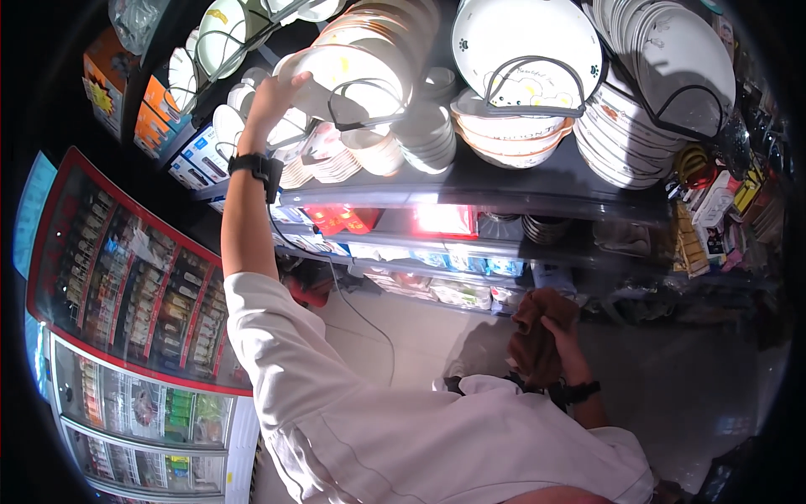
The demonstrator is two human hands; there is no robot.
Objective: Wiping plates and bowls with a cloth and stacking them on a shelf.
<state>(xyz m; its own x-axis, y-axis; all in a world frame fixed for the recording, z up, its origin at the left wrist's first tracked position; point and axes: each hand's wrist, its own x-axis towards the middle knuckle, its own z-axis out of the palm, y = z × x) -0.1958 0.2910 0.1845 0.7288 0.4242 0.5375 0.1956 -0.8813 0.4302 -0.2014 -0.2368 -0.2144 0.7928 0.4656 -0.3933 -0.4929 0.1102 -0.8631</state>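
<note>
My left hand is raised at the upper left and grips the left rim of a white oval plate. The thumb lies over the plate's face; the other fingers are mostly hidden. This plate leans at the front of a row of similar plates in a black wire plate stand. Lower down, near my body, my right hand holds a bunched brown cloth. Below the oval plate, stacked small bowls stand on the dark shelf.
A large white plate stands above stacked handled bowls. More plates lean at the right, beside packaged goods. A red-framed drinks cooler is at the left. A cable hangs from my left wrist strap towards the floor.
</note>
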